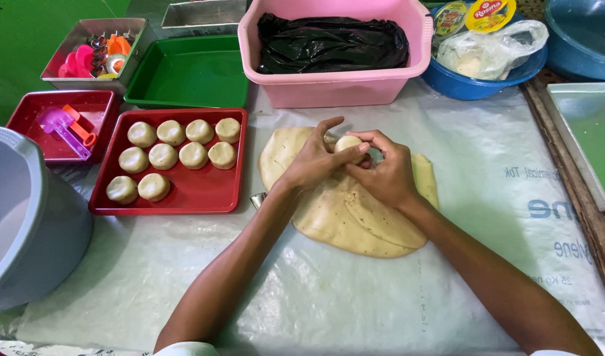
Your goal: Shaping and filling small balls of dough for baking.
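My left hand [313, 160] and my right hand [383, 173] meet over a flat sheet of pale dough [355, 217] spread on a plastic-covered table. Both hands' fingertips close round a small ball of dough [349, 144], held just above the sheet. To the left lies a red tray [203, 194] with several round dough pieces [174, 155] in rows. A small metal object [258, 199] pokes out beside my left wrist, mostly hidden.
A pink tub [335, 89] with a black bag stands at the back. An empty green tray [190, 72], a small red tray [25, 118] with plastic scoops, a metal box [75, 39] of cutters, a blue bowl [474, 86], a grey bucket [25, 217] surround the sheet.
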